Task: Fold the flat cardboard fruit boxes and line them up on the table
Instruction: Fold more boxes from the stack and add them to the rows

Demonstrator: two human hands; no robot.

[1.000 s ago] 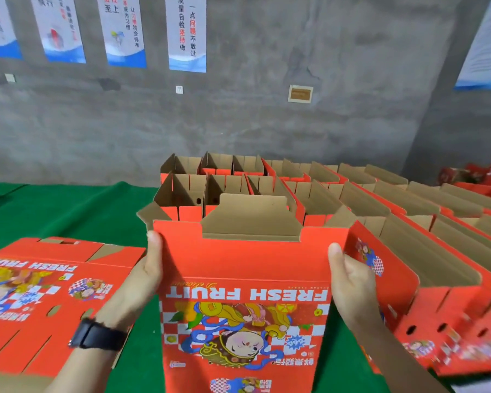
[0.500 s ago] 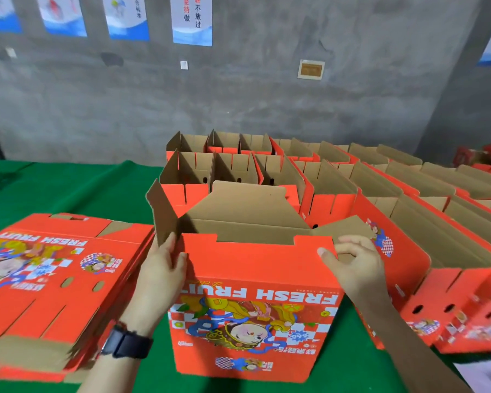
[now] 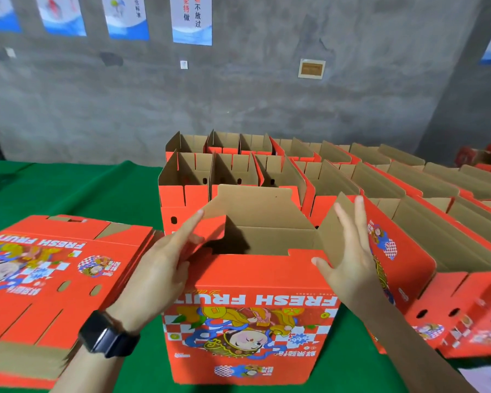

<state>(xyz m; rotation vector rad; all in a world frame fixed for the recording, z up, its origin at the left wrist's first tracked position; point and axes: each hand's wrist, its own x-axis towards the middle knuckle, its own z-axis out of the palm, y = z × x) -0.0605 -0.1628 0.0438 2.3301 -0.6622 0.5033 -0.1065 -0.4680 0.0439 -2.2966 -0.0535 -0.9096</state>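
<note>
1. Two hands work one fruit box. It stands upright on the green-covered table, front & ctr, top open, "FRESH FRUIT" print upside down to you.
2. Your left hand: fingers stretched out, not clenched, lying along the red left side flap, which tilts inward over the opening. Thumb tip rests on the same red face. Nothing is wrapped in the hand.
3. Your right hand: fingers straight & spread, palm against the outer face of the right side flap. Thumb tip is at the box's front top edge. It grips nothing.
4. Rear flap stands up, brown side toward you.
5. Stack of flat boxes lies just left of the box, partly under your left forearm.
6. Folded boxes sit in rows behind & to the right of it, tops open, packed side by side.
7. Black watch is on your left wrist.
8. Posters hang on the grey wall behind the table.
</note>
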